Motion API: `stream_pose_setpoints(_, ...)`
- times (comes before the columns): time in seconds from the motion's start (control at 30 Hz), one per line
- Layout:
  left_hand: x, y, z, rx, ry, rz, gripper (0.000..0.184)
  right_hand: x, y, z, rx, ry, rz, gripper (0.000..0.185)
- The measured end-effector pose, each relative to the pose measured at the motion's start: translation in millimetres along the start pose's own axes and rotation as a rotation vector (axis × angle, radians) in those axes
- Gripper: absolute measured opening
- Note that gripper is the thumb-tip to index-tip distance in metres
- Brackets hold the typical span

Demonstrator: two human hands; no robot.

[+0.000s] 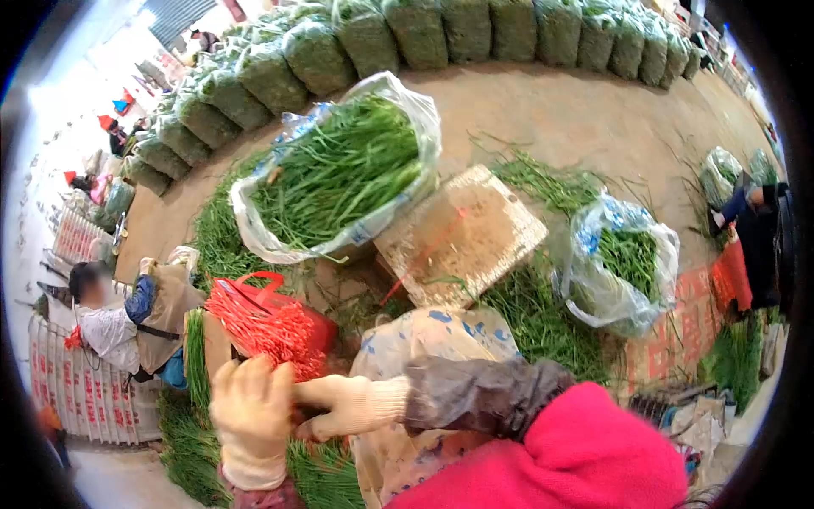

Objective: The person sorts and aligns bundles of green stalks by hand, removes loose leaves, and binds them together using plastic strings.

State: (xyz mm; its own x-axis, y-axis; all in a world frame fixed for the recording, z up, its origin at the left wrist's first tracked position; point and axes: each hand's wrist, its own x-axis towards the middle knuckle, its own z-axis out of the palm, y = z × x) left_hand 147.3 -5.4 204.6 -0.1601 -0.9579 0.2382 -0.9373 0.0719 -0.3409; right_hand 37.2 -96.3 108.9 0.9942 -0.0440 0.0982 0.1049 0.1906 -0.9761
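My left hand (pixel 250 417), in a cream knit glove, is raised at the lower left with its fingers curled. My right hand (pixel 349 402), gloved alike, meets it from the right, its fingers bent and pressed towards the left hand. Whatever lies between them is hidden. Just beyond them a red bag (pixel 315 332) holds many thin red ties (pixel 259 327). A bundle of long green stalks (pixel 196 356) stands left of that bag. Below my hands, more loose green stalks (pixel 326 475) lie near my patterned apron (pixel 398 339).
A large plastic bag (pixel 424 127) full of greens stands ahead, beside a worn board (pixel 475 229). Right of it is a smaller bag of greens (pixel 632 263). Packed green sacks (pixel 365 38) line the back. Another person (pixel 110 331) sits at left by stacked crates (pixel 76 390).
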Motion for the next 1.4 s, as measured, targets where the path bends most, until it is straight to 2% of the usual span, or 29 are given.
stream_pose_setpoints(0.03, 9.4, -2.2, 8.2, -0.05, -0.008, 0.021, 0.032, -3.0, -3.2, -7.8, 0.1, -0.039, 0.126, 0.04)
stream_pose_setpoints(0.17, 53.7, 5.4, 30.7, -0.083, 0.12, 0.082, 0.045, -23.2, 30.9, -52.5, 0.198, 0.33, 0.042, 0.024)
stream_pose_setpoints(0.23, 77.9, 5.0, 9.1, -0.143, 0.11, 0.071, 0.048, -45.6, 25.4, -96.8, 0.277, 0.498, 0.113, 0.022)
stream_pose_setpoints(0.3, 105.3, -1.1, -18.0, -0.276, 0.088, 0.123, 0.048, -59.0, 57.5, -147.5, 0.213, 0.752, 0.031, 0.022)
stream_pose_setpoints(0.37, 131.7, -4.2, -34.7, -0.474, 0.169, 0.231, 0.039, -73.8, 78.3, -194.6, 0.298, 0.966, 0.116, 0.021)
stream_pose_setpoints(0.43, 150.6, -3.4, -40.1, -0.578, 0.181, 0.311, 0.039, -85.8, 136.2, -248.8, 0.18, 1.181, 0.148, 0.019)
stream_pose_setpoints(0.5, 160.3, 4.4, -39.7, -0.638, 0.16, 0.386, 0.039, -107.3, 162.8, -287.2, 0.143, 1.311, 0.353, 0.017)
stream_pose_setpoints(0.57, 164.7, 9.5, -32.8, -0.685, 0.122, 0.437, 0.039, -127.4, 198.5, -322.7, -0.028, 1.382, 0.469, 0.017)
stream_pose_setpoints(0.6, 164.6, 12.9, -27.7, -0.701, 0.1, 0.455, 0.039, -129.5, 202.2, -329.2, 0.014, 1.434, 0.481, 0.018)
stream_pose_setpoints(0.7, 163.7, 20.0, -15.3, -0.754, 0.046, 0.51, 0.038, -136.9, 207.2, -344.7, 0.032, 1.433, 0.546, 0.02)
stream_pose_setpoints(0.77, 163.5, 23.2, -8.0, -0.789, 0.016, 0.545, 0.038, -144.7, 227.2, -361.9, -0.183, 1.331, 0.659, 0.022)
stream_pose_setpoints(0.8, 163.7, 25.0, -5.7, -0.792, 0.005, 0.555, 0.038, -141.8, 220.8, -359.7, -0.082, 1.335, 0.674, 0.028)
stream_pose_setpoints(0.9, 164.6, 29.5, 0.6, -0.815, -0.008, 0.567, 0.038, -132.6, 211.6, -361.5, -0.042, 1.301, 0.753, 0.025)
stream_pose_setpoints(1.03, 169.3, 41.2, -2.4, -0.813, -0.013, 0.572, 0.037, -130.5, 194.8, -355.9, -0.105, 1.223, 0.751, 0.036)
stream_pose_setpoints(1.1, 169.9, 46.0, -6.7, -0.802, -0.014, 0.572, 0.037, -130.3, 185.1, -348.4, -0.086, 1.215, 0.7, 0.035)
stream_pose_setpoints(1.2, 165.3, 51.5, -11.6, -0.771, -0.014, 0.562, 0.037, -135.9, 184.9, -355.8, -0.303, 1.084, 0.927, 0.037)
stream_pose_setpoints(1.23, 163.4, 52.4, -13.2, -0.767, -0.016, 0.552, 0.037, -140.5, 182.1, -359.7, -0.294, 1.082, 0.93, 0.037)
stream_pose_setpoints(1.3, 159.4, 52.9, -14.9, -0.769, -0.014, 0.532, 0.037, -148.5, 180.5, -360.6, -0.843, 0.827, 1.064, 0.034)
stream_pose_setpoints(1.37, 154.5, 54.7, -16.1, -0.757, -0.015, 0.495, 0.037, -155.1, 185.0, -361.2, -0.8, 0.851, 0.997, 0.032)
stream_pose_setpoints(1.4, 154.9, 53.3, -16.3, -0.764, -0.009, 0.479, 0.037, -149.3, 175.5, -359.1, -0.832, 0.833, 1.073, 0.034)
